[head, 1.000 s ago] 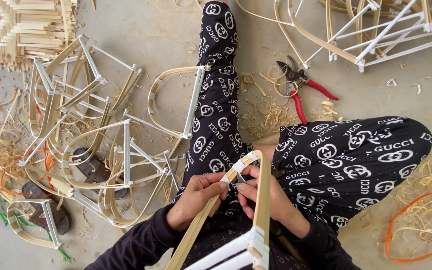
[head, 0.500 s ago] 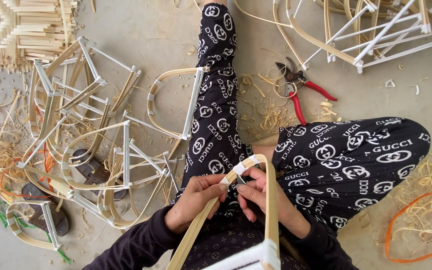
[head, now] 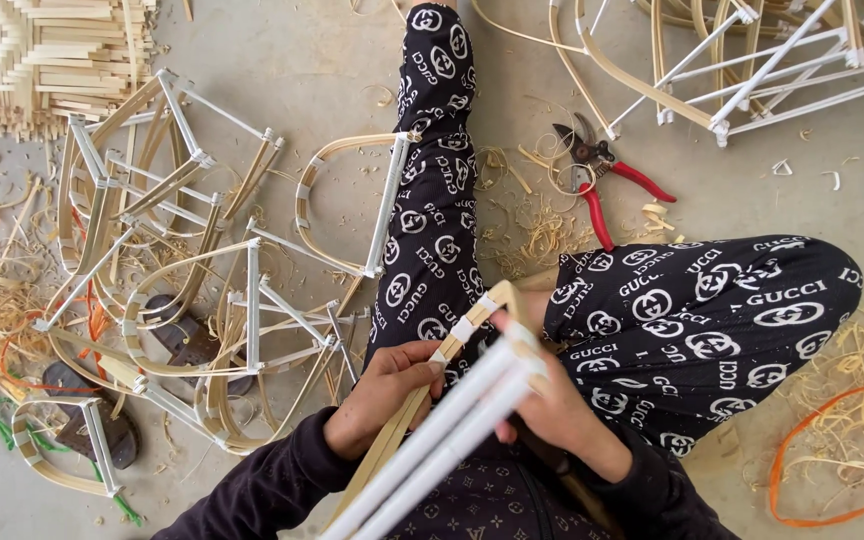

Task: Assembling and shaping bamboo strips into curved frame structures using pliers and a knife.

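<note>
Both hands are gripping a bamboo frame at lower centre: left hand pinching its taped corner, right hand clenching the side. Red-handled pruners are lying upper right on the floor.

Even, soft daylight — no glare, only faint shadows.

The concrete floor is lit flatly and stays sharp; edges bow outward, probably wide-lens distortion. The white rods nearest the camera are blurred — whether by motion or closeness is unclear — and slightly overexposed.
</note>
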